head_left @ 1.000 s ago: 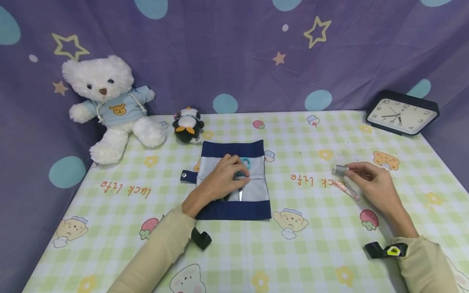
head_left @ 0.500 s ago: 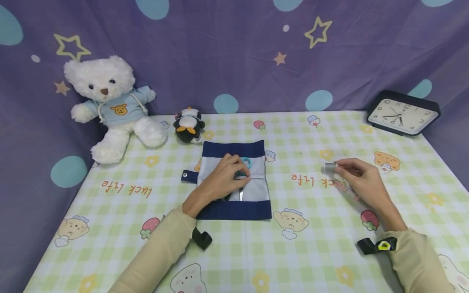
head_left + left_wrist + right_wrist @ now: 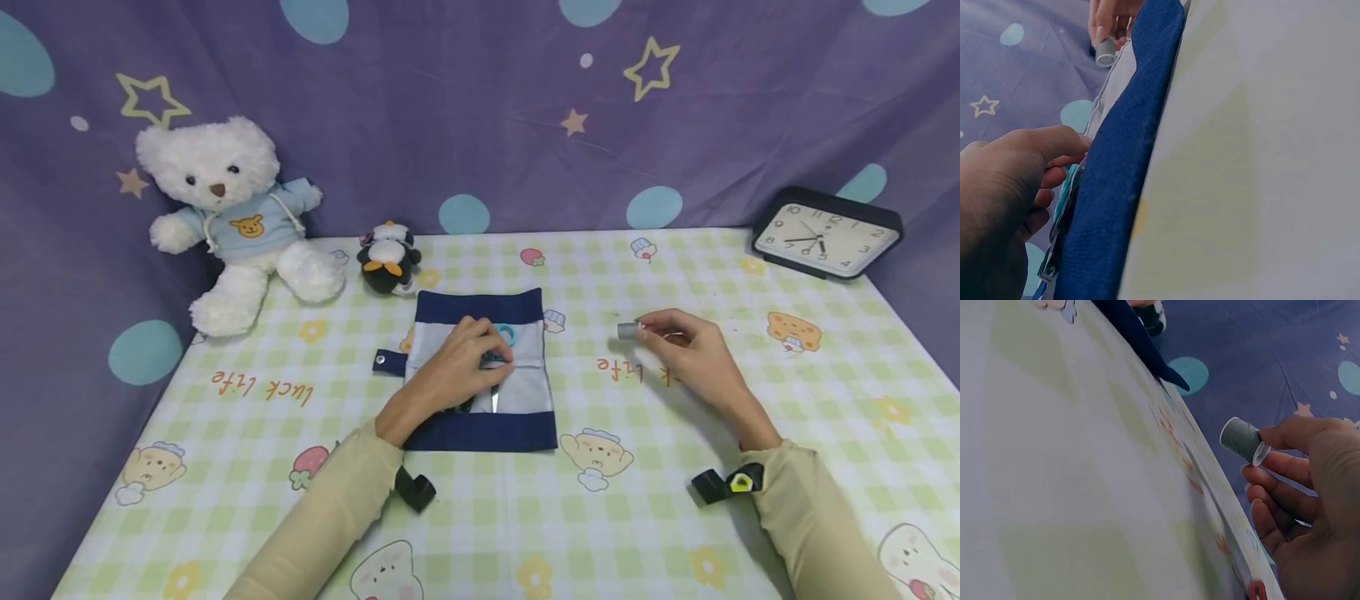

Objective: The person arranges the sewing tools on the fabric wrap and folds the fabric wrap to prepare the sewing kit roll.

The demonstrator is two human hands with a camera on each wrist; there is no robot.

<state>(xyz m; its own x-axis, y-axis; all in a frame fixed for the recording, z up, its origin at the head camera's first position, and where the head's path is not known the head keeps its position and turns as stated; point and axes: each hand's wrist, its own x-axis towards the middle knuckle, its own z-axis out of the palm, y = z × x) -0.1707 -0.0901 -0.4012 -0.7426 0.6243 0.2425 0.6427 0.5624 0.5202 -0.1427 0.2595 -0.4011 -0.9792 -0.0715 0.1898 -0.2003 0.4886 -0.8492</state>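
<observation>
Head view is showing a bare right hand point(image 3: 692, 360) pinching one end of a small cylindrical spool of grey thread with white rims point(image 3: 628, 332) between thumb and fingers, its free end pointing toward the left hand point(image 3: 459, 362). Right wrist view is showing the spool being held off the table, the other fingers curling below it. The left hand is resting over an opened, navy-bordered rectangular fabric pouch with a light grey lining point(image 3: 527, 389); whether its curled fingers are gripping anything, I cannot tell. Under that hand, scissors with turquoise handles and a metal blade point(image 3: 494, 400) are lying on the lining. The pouch's right edge is running just past the left fingertips, and a navy strap with a metal snap point(image 3: 390, 362) is jutting out to that hand's left. Green-and-white checked tablecloth point(image 3: 615, 533) is stretching between the pouch's right edge and the spool, giving the right hand room on its left. Beyond the left hand, a black-and-white plush penguin point(image 3: 388, 257) is sitting near the back edge. Beyond the right hand, a black-framed rectangular clock point(image 3: 832, 237) is standing at the far corner.
</observation>
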